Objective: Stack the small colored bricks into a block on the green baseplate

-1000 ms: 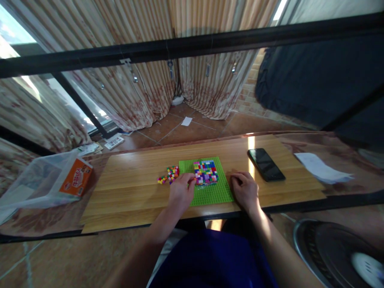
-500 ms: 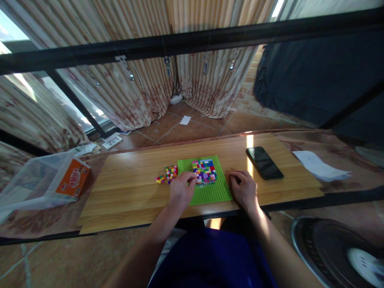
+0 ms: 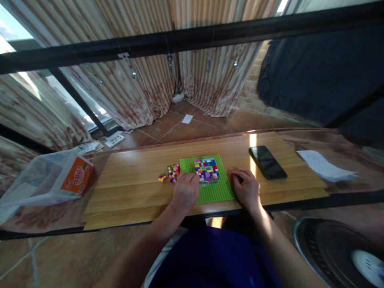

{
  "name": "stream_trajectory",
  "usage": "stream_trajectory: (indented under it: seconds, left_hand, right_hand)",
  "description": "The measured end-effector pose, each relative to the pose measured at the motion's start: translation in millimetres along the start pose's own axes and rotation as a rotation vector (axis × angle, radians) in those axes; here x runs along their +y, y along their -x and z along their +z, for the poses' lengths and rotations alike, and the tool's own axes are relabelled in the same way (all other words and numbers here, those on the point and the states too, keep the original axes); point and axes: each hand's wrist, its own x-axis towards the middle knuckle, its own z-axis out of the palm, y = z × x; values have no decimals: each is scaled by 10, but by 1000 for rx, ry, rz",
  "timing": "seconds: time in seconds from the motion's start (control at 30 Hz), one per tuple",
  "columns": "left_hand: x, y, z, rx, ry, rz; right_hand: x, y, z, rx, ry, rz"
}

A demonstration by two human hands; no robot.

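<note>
A green studded baseplate [image 3: 214,195] lies on the wooden board, bearing a multicoloured block of small toy bricks [image 3: 207,170]. My left hand [image 3: 186,190] is over the plate's left part, back upward, with its curled fingertips at the left edge of the block. Whatever those fingers may hold is hidden. To the left of the plate lies a loose pile of small coloured bricks [image 3: 173,171], just beyond my left knuckles. My right hand [image 3: 247,189] rests on the board by the plate's right edge, fingers curled in and nothing visible in them.
A black phone [image 3: 268,162] lies on the wooden board [image 3: 126,190], right of my right hand. White paper [image 3: 325,165] is farther right. At the left stands a clear plastic bin [image 3: 39,178] with an orange box [image 3: 77,175]. A dark metal bar [image 3: 192,38] crosses beyond the board.
My left hand has rolled over, so its back now faces up and its fingertips are less visible. My right hand stays in place. The whole view has shifted slightly.
</note>
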Motion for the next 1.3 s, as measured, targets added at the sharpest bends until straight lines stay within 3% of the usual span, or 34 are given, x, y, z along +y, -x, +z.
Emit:
stream_trajectory:
  seconds: [0.17,0.37,0.47,0.6,0.8,1.03,1.2,1.3]
  left_hand:
    - [19,-10,-49,-82,11,16]
    - [17,182,-102,-12,80,-154]
    - [-151,348,-142,48,90,-301]
    - [-508,450,-215,25,0,-483]
    - [-754,343,-238,-37,-99,-511]
    - [-758,315,-197,-3,-92,-488]
    - [-544,281,-235,25,249,-516]
    - [-317,234,-243,47,450,-451]
  right_hand:
    - [33,3,8,-6,15,-24]
    - [84,4,24,-8,41,-22]
    - [94,4,24,2,34,-36]
    - [99,3,25,14,23,-48]
    - [95,2,20,11,31,-49]
    - [69,1,15,9,28,-26]
    - [40,2,8,1,25,-18]
    - [19,-1,3,8,7,-18]
